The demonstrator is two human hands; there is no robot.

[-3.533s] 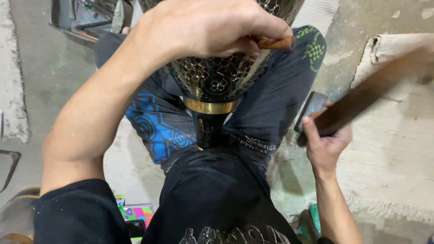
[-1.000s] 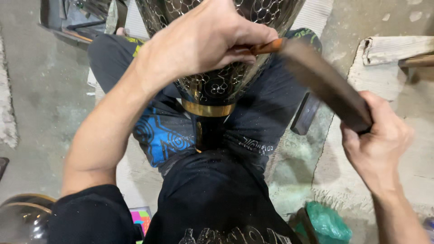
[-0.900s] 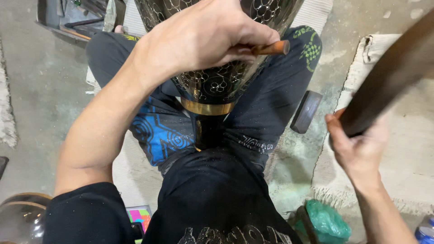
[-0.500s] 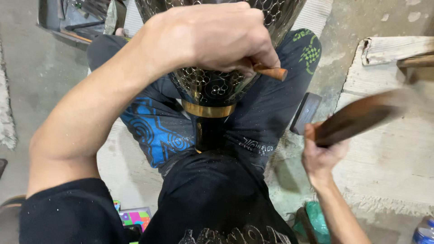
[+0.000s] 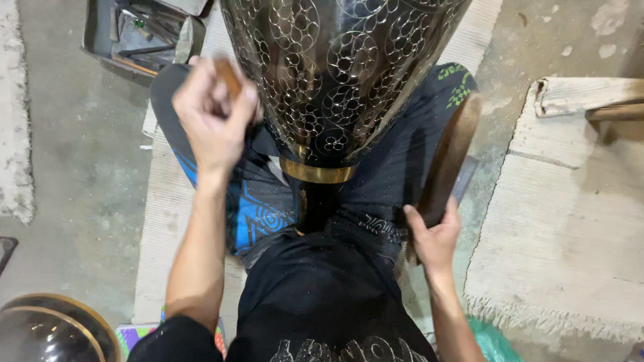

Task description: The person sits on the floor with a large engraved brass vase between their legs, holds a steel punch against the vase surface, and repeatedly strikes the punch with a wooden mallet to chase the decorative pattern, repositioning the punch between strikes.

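A large dark metal vessel (image 5: 335,74) with engraved circle patterns and a brass band rests between my knees. My left hand (image 5: 213,117) is closed around a small wooden-handled tool (image 5: 228,72), held just left of the vessel's wall. My right hand (image 5: 433,234) grips the lower end of a long brown wooden mallet (image 5: 448,157) that stands upright beside my right knee, apart from the vessel. I sit on a pale mat (image 5: 157,221) in dark patterned trousers.
A grey tray of tools (image 5: 134,33) lies at the upper left. A round dark metal bowl with a brass rim (image 5: 47,332) sits at the lower left. A pale rug (image 5: 570,228) and a wooden block (image 5: 583,97) lie to the right on the concrete floor.
My left hand has swung off the front of the vessel to its left side with the tool. The mallet has come down from a raised swing to upright beside my knee.
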